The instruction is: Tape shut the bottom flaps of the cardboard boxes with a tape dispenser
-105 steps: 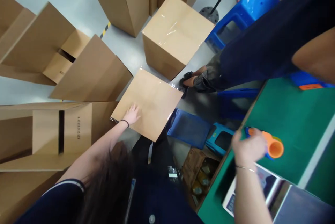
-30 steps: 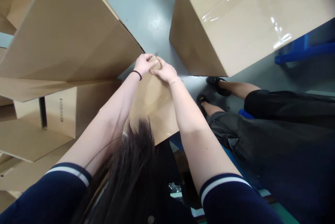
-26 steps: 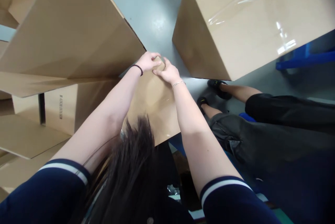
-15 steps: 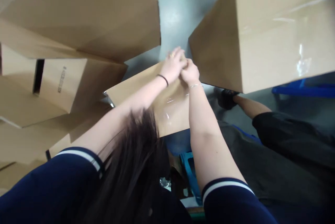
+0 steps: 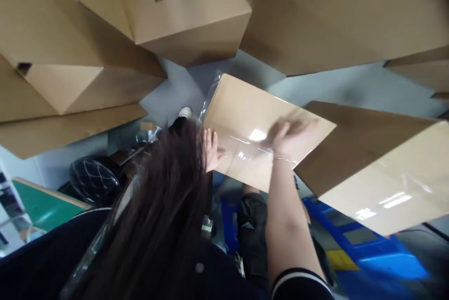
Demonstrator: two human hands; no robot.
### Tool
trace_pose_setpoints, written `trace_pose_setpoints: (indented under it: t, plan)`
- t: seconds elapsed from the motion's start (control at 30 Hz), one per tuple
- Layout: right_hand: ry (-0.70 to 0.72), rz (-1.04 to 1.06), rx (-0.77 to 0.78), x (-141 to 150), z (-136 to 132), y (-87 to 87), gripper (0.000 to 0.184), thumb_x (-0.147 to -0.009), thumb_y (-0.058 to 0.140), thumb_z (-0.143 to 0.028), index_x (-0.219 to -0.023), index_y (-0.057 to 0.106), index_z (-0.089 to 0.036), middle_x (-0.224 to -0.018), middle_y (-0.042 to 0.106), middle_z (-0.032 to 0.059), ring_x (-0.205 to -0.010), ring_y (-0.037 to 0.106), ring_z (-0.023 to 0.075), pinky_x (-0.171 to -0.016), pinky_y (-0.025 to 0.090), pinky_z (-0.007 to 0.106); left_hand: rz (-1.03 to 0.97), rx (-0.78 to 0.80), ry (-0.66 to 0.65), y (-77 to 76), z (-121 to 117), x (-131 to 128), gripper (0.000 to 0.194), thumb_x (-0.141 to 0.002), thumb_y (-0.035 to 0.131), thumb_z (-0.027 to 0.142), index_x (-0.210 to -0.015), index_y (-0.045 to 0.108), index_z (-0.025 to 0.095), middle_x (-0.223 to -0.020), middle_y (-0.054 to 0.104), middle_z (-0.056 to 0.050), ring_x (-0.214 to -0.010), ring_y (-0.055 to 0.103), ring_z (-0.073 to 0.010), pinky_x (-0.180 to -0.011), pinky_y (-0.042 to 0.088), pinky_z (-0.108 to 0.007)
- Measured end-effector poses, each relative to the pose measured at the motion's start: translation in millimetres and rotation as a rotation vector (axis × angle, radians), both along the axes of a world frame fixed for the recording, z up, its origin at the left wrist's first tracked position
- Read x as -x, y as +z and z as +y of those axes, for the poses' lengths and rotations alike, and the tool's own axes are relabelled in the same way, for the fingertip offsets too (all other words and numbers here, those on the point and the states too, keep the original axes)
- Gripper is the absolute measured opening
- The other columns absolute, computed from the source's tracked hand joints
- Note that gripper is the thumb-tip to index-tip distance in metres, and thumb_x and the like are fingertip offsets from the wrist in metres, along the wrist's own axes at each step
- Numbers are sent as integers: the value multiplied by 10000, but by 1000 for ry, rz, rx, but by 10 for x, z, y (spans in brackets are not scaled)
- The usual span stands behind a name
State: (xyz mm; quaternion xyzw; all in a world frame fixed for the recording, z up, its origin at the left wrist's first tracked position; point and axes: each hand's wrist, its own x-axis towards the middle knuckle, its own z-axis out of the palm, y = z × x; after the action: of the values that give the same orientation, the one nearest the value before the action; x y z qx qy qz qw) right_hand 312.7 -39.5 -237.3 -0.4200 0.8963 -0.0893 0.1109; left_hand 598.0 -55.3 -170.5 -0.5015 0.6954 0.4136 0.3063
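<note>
A cardboard box (image 5: 242,108) stands below me with its top closed. Clear tape runs across the top, and a loose bit of it shows at the left edge. My left hand (image 5: 211,151) rests at the near left side of the top, fingers spread and holding nothing. Over the right part of the same top lies my right hand (image 5: 294,134), smeared by motion, its fingers stretched out to the right. Nothing shows in its grasp. My hair hides the left forearm.
A taped box (image 5: 389,187) stands close on the right beside a blue plastic pallet (image 5: 379,253). Large boxes (image 5: 192,14) line the far side, others (image 5: 84,84) the left. A person's leg (image 5: 252,225) is near the box. A green surface (image 5: 49,204) lies at lower left.
My hands were together at the box's far edge; now they are apart, the left at the near left side, the right flat over the right part. The view has turned.
</note>
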Motion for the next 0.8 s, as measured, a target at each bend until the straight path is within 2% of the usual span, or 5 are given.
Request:
trace_pose_setpoints:
  t: [0.13, 0.27, 0.47, 0.57, 0.8]
  plan:
    - [397, -271, -54, -1033, -742, 86, 832, -881, 425, -570, -1504, 214, -62, -1556, 240, 222, -1491, 124, 308, -1173, 134, 612, -49, 112, 155, -144, -23, -14, 1116, -769, 587, 655, -1572, 99, 53, -1618, -53, -183, -1476, -151, -343, -1241, -20, -549]
    - [457, -249, -155, -1599, -1351, 40, 996, -809, 527, -630, -1533, 136, -67, -1590, 82, 232, -1487, -25, 365, -1141, 55, 666, -10, 151, 267, -196, -94, -3, 1210, -671, 709, 622, -1572, 112, 78, -1617, -46, -205, -1499, -45, -378, -1219, 61, -572]
    - [455, -260, -283, -1704, -1641, -22, 1005, -812, 547, -632, -1556, 46, -179, -1581, -14, 217, -1446, -118, 437, -1016, 54, 799, -209, 148, 525, -267, -435, -26, 1065, -804, 446, 698, -1583, -2, 127, -1585, 229, -162, -1445, 195, -387, -1151, 209, -538]
    - [412, -258, -334, -1711, -1629, 1, 1111, -745, 616, -662, -1551, 13, -194, -1548, 14, 240, -1427, -99, 469, -985, 56, 821, -154, 94, 598, -316, -515, -36, 1007, -828, 379, 754, -1578, 99, 143, -1570, 252, -155, -1404, 253, -377, -1113, 216, -492]
    - [213, -93, -269, -1677, -1858, -146, 1005, -743, 596, -570, -1533, 134, -155, -1374, 328, 214, -1344, 275, 400, -1070, 114, 730, -40, 56, 595, -367, -523, 31, 927, -874, 403, 700, -1557, 138, 131, -1612, 189, -120, -1476, 111, -326, -1130, 103, -494]
